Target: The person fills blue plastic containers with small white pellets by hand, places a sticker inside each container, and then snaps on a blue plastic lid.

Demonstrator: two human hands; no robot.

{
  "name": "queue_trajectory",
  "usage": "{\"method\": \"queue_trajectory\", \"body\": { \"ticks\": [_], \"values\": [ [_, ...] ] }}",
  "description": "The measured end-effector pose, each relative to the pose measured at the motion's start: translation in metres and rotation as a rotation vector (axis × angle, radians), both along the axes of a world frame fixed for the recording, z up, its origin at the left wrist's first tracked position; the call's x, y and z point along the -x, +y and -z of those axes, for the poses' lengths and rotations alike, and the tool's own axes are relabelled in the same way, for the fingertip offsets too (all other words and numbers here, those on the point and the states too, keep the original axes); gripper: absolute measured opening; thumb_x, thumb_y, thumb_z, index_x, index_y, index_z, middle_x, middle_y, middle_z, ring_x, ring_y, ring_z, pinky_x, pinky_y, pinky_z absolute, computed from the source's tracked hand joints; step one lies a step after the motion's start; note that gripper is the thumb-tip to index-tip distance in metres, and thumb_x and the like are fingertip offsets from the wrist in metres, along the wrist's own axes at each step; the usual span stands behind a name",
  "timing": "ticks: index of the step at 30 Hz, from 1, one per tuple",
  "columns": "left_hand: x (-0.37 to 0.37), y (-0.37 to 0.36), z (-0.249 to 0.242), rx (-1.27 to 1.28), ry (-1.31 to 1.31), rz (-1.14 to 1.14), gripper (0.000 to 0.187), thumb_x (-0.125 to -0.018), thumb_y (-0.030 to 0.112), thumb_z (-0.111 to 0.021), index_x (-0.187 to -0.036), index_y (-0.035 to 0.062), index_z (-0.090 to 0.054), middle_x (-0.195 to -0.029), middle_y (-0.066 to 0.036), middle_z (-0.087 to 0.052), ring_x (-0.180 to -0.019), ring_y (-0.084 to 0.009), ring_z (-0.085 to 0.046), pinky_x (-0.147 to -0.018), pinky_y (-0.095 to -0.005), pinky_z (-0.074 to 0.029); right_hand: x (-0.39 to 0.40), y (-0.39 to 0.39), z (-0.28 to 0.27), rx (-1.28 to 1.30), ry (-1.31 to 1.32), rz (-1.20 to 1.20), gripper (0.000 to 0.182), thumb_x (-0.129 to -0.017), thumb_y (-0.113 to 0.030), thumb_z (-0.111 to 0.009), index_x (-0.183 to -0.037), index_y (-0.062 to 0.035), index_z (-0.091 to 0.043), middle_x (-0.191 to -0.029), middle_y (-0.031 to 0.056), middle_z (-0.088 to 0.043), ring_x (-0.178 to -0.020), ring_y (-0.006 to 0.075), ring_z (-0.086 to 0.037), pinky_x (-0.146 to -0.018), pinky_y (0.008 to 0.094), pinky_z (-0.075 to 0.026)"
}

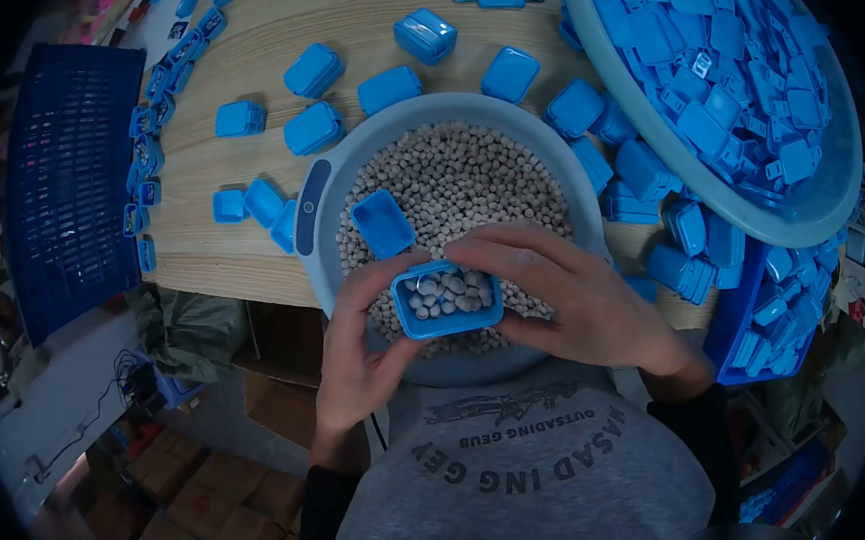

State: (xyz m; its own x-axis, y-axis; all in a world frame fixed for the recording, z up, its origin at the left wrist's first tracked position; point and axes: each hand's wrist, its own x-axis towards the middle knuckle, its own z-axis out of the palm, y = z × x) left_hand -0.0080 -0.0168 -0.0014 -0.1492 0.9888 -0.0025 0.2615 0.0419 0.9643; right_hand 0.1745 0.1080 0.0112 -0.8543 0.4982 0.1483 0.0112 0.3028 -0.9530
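A small open blue plastic box point(446, 321) with grey-beige balls inside is tilted toward me above the basin. My left hand point(359, 350) grips its left end, thumb along the near side. Around its right end curls my right hand point(580, 305), with fingers over the far rim and thumb by the near right corner. Below them is a grey basin point(318, 262) full of small round balls point(460, 167). Another blue box point(384, 223) lies on the balls, just beyond my left fingers.
Several blue boxes point(390, 89) are scattered over the wooden table point(256, 62). A large round tub point(757, 222) of blue lids stands at the right, above a blue crate point(733, 341) of blue parts. A dark blue basket point(73, 175) stands at the left edge.
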Motion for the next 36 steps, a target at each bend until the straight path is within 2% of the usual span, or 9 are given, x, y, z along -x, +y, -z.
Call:
{"method": "queue_trajectory", "body": {
  "ticks": [6,10,15,18,22,26,28,32,36],
  "values": [
    [0.027,0.007,-0.006,0.033,0.115,-0.015,0.061,-0.066,0.011,-0.074,-0.12,0.0045,-0.046,-0.12,-0.012,-0.049,-0.116,-0.0278,-0.043,-0.096,-0.0358,-0.034,0.004,0.006,0.014,-0.042,-0.086,0.137,0.06,-0.069,-0.006,-0.071,-0.123,-0.0096,-0.046,-0.119,0.0102,-0.05,-0.106,0.0282,-0.05,-0.085,0.0381,-0.046],
    [0.141,0.013,0.035,0.016,0.504,-0.607,0.024,-0.086,0.011,-0.055,-0.108,0.0018,-0.056,-0.102,-0.011,-0.057,-0.096,-0.0211,-0.053,-0.083,-0.0323,-0.042,0.005,-0.003,0.034,0.063,-0.113,0.211,0.06,-0.067,-0.006,-0.073,-0.121,-0.0085,-0.048,-0.116,0.0089,-0.053,-0.1,0.0223,-0.053,-0.08,0.0319,-0.045],
    [0.338,0.013,0.115,0.23,0.912,-1.035,0.044,-0.086,0.033,-0.053,-0.12,0.0051,-0.05,-0.112,-0.022,-0.049,-0.104,-0.0332,-0.048,-0.084,-0.0405,-0.043,0.007,-0.006,0.046,0.218,-0.133,0.252,0.058,-0.067,-0.007,-0.073,-0.12,-0.0077,-0.05,-0.105,0.0075,-0.055,-0.089,0.0188,-0.052,-0.077,0.031,-0.044],
    [0.402,0.026,0.147,0.528,1.09,-0.929,0.061,-0.081,0.053,-0.05,-0.123,0.0077,-0.049,-0.116,-0.025,-0.044,-0.105,-0.0374,-0.047,-0.086,-0.046,-0.041,0.009,-0.006,0.045,0.139,-0.138,0.288,0.057,-0.067,-0.007,-0.073,-0.119,-0.0077,-0.05,-0.1,0.0071,-0.055,-0.085,0.018,-0.051,-0.076,0.0307,-0.043],
    [0.375,0.043,0.163,0.623,1.429,-1.216,0.06,-0.078,0.057,-0.051,-0.092,-0.0012,-0.056,-0.104,-0.024,-0.053,-0.091,-0.0397,-0.055,-0.074,-0.0485,-0.046,0.007,-0.008,0.044,0.124,-0.078,0.314,0.056,-0.068,-0.007,-0.073,-0.119,-0.0085,-0.05,-0.103,0.0077,-0.055,-0.089,0.0191,-0.052,-0.078,0.0317,-0.044],
    [0.338,0.02,0.13,0.508,0.967,-0.843,0.039,-0.083,0.035,-0.056,-0.094,-0.0024,-0.055,-0.091,-0.02,-0.06,-0.083,-0.0297,-0.059,-0.071,-0.04,-0.047,0.0,-0.009,0.042,0.097,0.039,0.295,0.055,-0.071,-0.007,-0.07,-0.121,-0.0092,-0.048,-0.113,0.0088,-0.054,-0.098,0.0218,-0.053,-0.082,0.0336,-0.045],
    [0.285,0.018,0.111,0.121,0.723,-0.801,0.029,-0.086,0.023,-0.055,-0.099,-0.0036,-0.056,-0.099,-0.017,-0.059,-0.087,-0.0236,-0.059,-0.073,-0.0374,-0.047,-0.004,-0.01,0.031,0.147,-0.012,0.251,0.056,-0.072,-0.009,-0.07,-0.123,-0.0102,-0.046,-0.112,0.0089,-0.055,-0.096,0.0217,-0.055,-0.082,0.0341,-0.046],
    [0.12,0.023,0.007,-0.166,0.643,-0.348,0.029,-0.088,0.017,-0.052,-0.112,0.0001,-0.055,-0.113,-0.016,-0.052,-0.1,-0.0255,-0.053,-0.079,-0.0344,-0.045,-0.006,-0.006,0.024,0.18,0.003,0.192,0.059,-0.07,-0.012,-0.071,-0.123,-0.0107,-0.046,-0.105,0.0088,-0.057,-0.088,0.02,-0.058,-0.079,0.0338,-0.047],
    [0.019,0.026,-0.053,-0.208,0.651,0.236,0.037,-0.071,0.016,-0.068,-0.106,0.0082,-0.062,-0.116,-0.014,-0.051,-0.101,-0.0303,-0.05,-0.083,-0.0375,-0.042,-0.007,-0.002,0.014,0.135,0.036,0.159,0.057,-0.07,-0.013,-0.071,-0.122,-0.0103,-0.048,-0.105,0.0098,-0.057,-0.09,0.0212,-0.058,-0.079,0.0346,-0.048]
  ]
}}
